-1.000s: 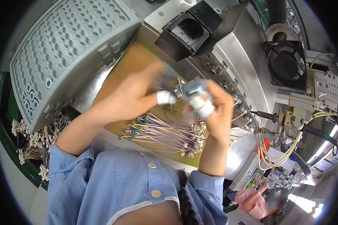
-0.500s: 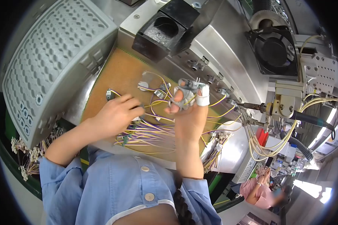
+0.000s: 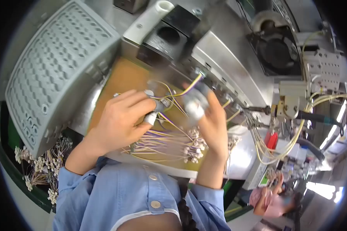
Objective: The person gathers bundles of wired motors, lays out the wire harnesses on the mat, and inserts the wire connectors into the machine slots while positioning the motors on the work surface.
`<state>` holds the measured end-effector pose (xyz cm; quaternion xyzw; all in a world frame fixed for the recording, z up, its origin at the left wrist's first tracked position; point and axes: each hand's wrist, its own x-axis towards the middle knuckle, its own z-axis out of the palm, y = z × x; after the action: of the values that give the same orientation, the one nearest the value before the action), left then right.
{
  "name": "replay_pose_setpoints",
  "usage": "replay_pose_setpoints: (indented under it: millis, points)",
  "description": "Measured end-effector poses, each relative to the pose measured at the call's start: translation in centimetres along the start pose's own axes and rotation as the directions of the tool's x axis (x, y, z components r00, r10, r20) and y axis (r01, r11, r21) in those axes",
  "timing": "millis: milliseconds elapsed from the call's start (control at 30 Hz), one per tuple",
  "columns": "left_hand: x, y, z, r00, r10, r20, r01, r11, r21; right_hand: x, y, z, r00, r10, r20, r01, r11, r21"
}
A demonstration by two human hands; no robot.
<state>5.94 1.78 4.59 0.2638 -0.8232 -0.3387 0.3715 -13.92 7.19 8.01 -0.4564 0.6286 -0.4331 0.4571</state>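
My left hand (image 3: pixel 121 117) is over the brown work mat (image 3: pixel 111 79), its fingers curled together and the thumb wrapped in white tape. Its fingertips are beside a small silver cylindrical part (image 3: pixel 165 102); what they pinch, if anything, is hidden. A yellow-and-purple wire pair (image 3: pixel 189 89) runs from near these fingertips up to a small part at the metal fixture (image 3: pixel 200 73). My right hand (image 3: pixel 212 125), with pale coverings on its fingers, is right of the wires and smeared by motion. Below both hands lies a bundle of thin wires (image 3: pixel 158 142) with white connectors (image 3: pixel 194 148).
A grey perforated bin (image 3: pixel 61 73) stands at left, with more connector bundles (image 3: pixel 40 165) below it. A black block (image 3: pixel 164 40) sits behind the mat. To the right are a fan (image 3: pixel 275 52) and a soldering iron (image 3: pixel 258 109). Another person (image 3: pixel 268 200) is at lower right.
My left hand has moved right, towards the silver part. My right hand has turned and shifted right, exposing the white connectors. A wire pair now reaches up to the fixture.
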Motion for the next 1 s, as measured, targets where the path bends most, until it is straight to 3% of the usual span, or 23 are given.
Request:
replay_pose_setpoints:
  millis: [33,67,100,167,200,233,267,300,333,367,400,433,467,500,533,567,667,733,767,867,900,967,1000]
  points:
    - [-0.4,-0.1,-0.6,1.000,-0.012,0.022,0.011,0.998,0.058,-1.5,0.4,-0.3,0.994,-0.092,-0.058,0.069,0.944,-0.321]
    - [-0.7,0.0,-0.9,0.999,0.012,0.035,-0.013,0.999,0.038,-3.0,-0.1,0.3,0.986,-0.150,-0.073,0.102,0.887,-0.450]
    - [-1.2,0.0,-0.5,0.999,-0.037,0.015,0.035,0.994,0.107,-3.8,-0.6,1.4,0.974,-0.217,-0.066,0.145,0.818,-0.556]
    - [-2.4,0.2,0.7,0.977,0.117,-0.176,-0.121,0.993,-0.011,-4.8,-0.6,3.4,0.958,-0.279,0.071,0.256,0.714,-0.652]
    - [-3.0,0.4,-0.2,0.979,0.113,-0.171,-0.111,0.994,0.023,-4.7,-1.2,4.2,0.969,-0.206,0.137,0.243,0.686,-0.685]
    - [-3.5,0.7,-0.8,0.987,0.048,-0.154,-0.029,0.992,0.122,-4.5,-1.0,4.3,0.969,-0.212,0.130,0.242,0.690,-0.682]
    - [-3.8,1.0,-1.4,0.989,-0.014,-0.146,0.043,0.979,0.199,-4.0,-0.7,4.0,0.927,-0.307,0.215,0.370,0.654,-0.660]
    - [-3.7,1.7,-3.6,0.965,-0.230,-0.128,0.254,0.939,0.233,-3.6,-0.5,3.5,0.874,-0.394,0.283,0.478,0.597,-0.644]
    - [-5.0,0.9,-5.2,0.861,-0.427,-0.276,0.499,0.815,0.296,-3.2,-0.7,3.1,0.857,-0.437,0.274,0.512,0.656,-0.554]
    - [-6.8,-1.0,-7.1,0.820,-0.375,-0.432,0.565,0.654,0.504,-2.8,-0.8,2.8,0.841,-0.481,0.248,0.538,0.701,-0.468]
    - [-7.4,-1.8,-9.6,0.818,-0.320,-0.478,0.559,0.635,0.533,-2.5,-0.5,2.5,0.871,-0.419,0.255,0.490,0.771,-0.407]
    - [-11.3,-4.4,-14.1,0.929,-0.232,-0.289,0.355,0.334,0.873,-2.2,-0.1,2.2,0.894,-0.360,0.266,0.436,0.836,-0.334]
    - [-13.8,-6.2,-16.3,0.846,-0.398,-0.354,0.431,0.120,0.894,-1.9,0.0,1.9,0.892,-0.357,0.276,0.432,0.852,-0.296]
    - [-17.3,-8.9,-19.1,0.803,-0.481,-0.352,0.395,-0.012,0.919,-1.5,0.2,1.7,0.881,-0.369,0.297,0.443,0.864,-0.241]
    - [-20.0,-10.2,-20.8,0.876,-0.432,-0.213,0.247,0.023,0.969,-1.2,0.5,1.6,0.891,-0.366,0.269,0.433,0.864,-0.257]
    - [-19.8,-9.4,-20.2,0.801,-0.534,-0.269,0.387,0.118,0.915,-1.1,0.6,2.0,0.866,-0.415,0.279,0.477,0.851,-0.217]
    - [-20.3,-9.6,-20.4,0.771,-0.583,-0.256,0.386,0.109,0.916,-0.2,1.1,1.7,0.833,-0.479,0.276,0.529,0.836,-0.145]
    - [-20.7,-10.5,-21.7,0.622,-0.695,-0.362,0.746,0.384,0.544,-0.2,1.6,0.8,0.852,-0.447,0.273,0.482,0.873,-0.077]
    - [-19.6,-9.9,-21.5,0.652,-0.674,-0.347,0.728,0.430,0.534,-0.1,1.9,0.5,0.861,-0.440,0.257,0.474,0.877,-0.086]
    - [-17.2,-7.8,-20.8,0.748,-0.566,-0.346,0.651,0.728,0.216,0.0,2.3,-0.1,0.886,-0.396,0.241,0.402,0.915,0.024]
    - [-16.5,-7.2,-19.7,0.748,-0.569,-0.341,0.651,0.729,0.212,0.2,2.1,-0.3,0.898,-0.329,0.292,0.324,0.944,0.067]
    - [-11.2,-3.6,-13.7,0.821,-0.510,-0.258,0.514,0.856,-0.055,0.3,1.6,-0.2,0.893,-0.271,0.361,0.249,0.963,0.107]
    - [-9.5,-2.9,-9.5,0.848,-0.457,-0.269,0.434,0.890,-0.142,0.3,1.4,-0.1,0.905,-0.242,0.350,0.247,0.968,0.032]
